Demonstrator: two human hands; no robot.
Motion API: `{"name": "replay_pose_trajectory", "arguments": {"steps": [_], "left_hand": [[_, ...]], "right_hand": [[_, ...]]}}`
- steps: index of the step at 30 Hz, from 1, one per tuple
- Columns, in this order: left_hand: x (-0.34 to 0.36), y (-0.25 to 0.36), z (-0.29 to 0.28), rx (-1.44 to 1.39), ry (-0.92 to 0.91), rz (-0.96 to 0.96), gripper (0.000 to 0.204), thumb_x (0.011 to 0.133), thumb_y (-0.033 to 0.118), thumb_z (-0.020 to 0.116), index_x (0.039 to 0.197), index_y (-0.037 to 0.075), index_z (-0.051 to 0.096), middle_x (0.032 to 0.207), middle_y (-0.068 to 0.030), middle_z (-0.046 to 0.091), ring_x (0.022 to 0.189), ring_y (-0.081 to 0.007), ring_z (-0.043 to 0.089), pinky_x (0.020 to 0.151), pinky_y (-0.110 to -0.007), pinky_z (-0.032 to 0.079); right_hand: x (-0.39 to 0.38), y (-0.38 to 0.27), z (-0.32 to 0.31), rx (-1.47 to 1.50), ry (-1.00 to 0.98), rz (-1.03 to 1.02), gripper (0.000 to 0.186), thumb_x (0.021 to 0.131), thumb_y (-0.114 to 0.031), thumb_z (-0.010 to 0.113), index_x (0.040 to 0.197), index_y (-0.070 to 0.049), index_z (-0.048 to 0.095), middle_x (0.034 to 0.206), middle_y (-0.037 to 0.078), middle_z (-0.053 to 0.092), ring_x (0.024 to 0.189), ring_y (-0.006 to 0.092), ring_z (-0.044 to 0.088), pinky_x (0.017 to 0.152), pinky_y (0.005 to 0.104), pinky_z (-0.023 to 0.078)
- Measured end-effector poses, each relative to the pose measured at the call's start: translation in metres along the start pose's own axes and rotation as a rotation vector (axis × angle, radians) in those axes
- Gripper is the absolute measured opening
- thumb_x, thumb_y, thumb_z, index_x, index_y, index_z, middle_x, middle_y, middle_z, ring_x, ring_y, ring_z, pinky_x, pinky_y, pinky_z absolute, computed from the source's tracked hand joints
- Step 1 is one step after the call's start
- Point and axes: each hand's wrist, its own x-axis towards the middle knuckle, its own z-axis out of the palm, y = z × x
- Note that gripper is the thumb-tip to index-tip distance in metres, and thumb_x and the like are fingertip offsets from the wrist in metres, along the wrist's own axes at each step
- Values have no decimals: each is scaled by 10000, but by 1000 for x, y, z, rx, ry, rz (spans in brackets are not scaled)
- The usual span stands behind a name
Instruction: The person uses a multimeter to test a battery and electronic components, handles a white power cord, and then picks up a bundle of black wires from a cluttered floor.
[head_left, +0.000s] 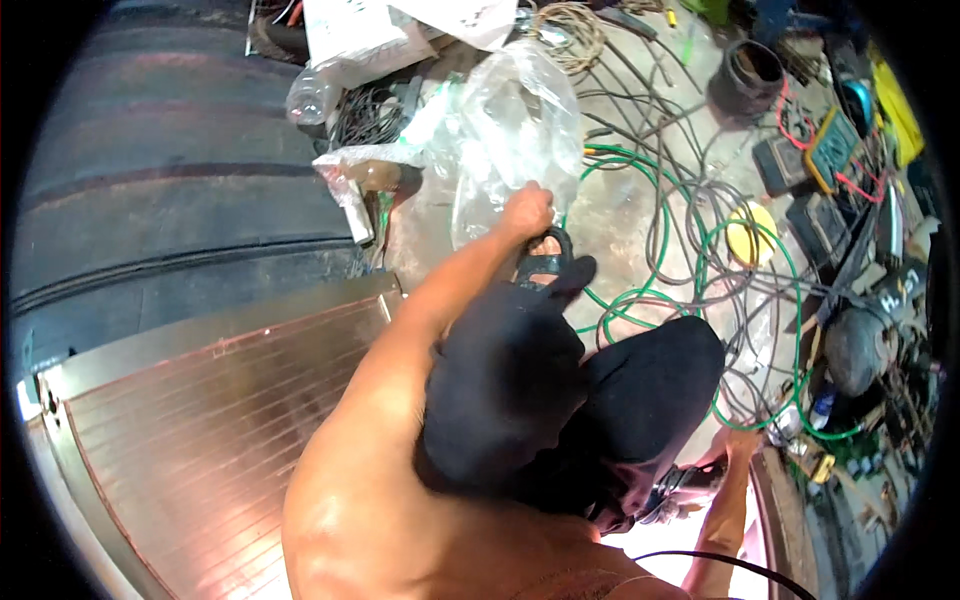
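Note:
My left hand (527, 212) reaches forward past my knee with its fingers closed on the edge of a large clear plastic bag (515, 120). The bag lies crumpled on the concrete floor and bulges upward, just beyond my sandalled foot (543, 262). My right arm stretches down on the right side, and my right hand (742, 440) rests low near the floor beside a brown edge and some cables. Its fingers are too small and partly hidden, so what they touch cannot be made out.
Green and dark cables (660, 240) lie tangled to the right, around a yellow disc (751, 234). A dark pot (746, 82), a yellow multimeter (832, 150) and scattered tools stand farther right. At left are a ribbed metal panel (230, 430) and a dark corrugated surface (180, 180).

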Motion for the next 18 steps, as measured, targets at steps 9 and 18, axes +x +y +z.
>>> {"name": "replay_pose_trajectory", "arguments": {"steps": [9, 18], "left_hand": [[-63, -68, -138, 58, 361, -38, 225, 873, 222, 645, 955, 25, 719, 986, -231, 670, 920, -421, 663, 837, -500, 539], [-128, -58, -389, 218, 941, 32, 185, 882, 216, 728, 945, 43, 746, 953, -152, 703, 916, -337, 692, 834, -413, 551]], "right_hand": [[0, 0, -12, -202, 90, -185, 627, 977, -554, 541, 1289, -26, 668, 1242, 293, 675, 1099, 496, 663, 960, 567, 530], [14, 17, 6, -433, 101, -287, 438, 1023, -423, 486, 1205, -107, 730, 1215, 160, 723, 1081, 374, 700, 896, 507, 555]]}}
